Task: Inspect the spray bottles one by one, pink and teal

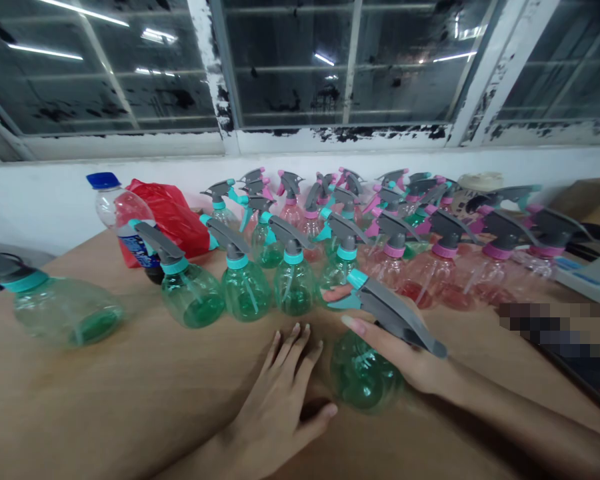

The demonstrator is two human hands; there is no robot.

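My right hand is wrapped round the neck of a green spray bottle, below its grey and turquoise trigger head. Green liquid shows inside the bottle, and my fingers partly hide its neck. My left hand lies with fingers stretched out on the wooden table, just left of that bottle and apart from it. Beyond my hands stands a row of spray bottles. Those on the left, such as one green bottle, have turquoise collars; on the right, a pink-collared bottle holds reddish liquid.
A lone green spray bottle stands far left. Behind the row are a blue-capped soda bottle, a red plastic bag and several more sprayers by the wall. A light blue and white tray and a blurred-out dark object are at right.
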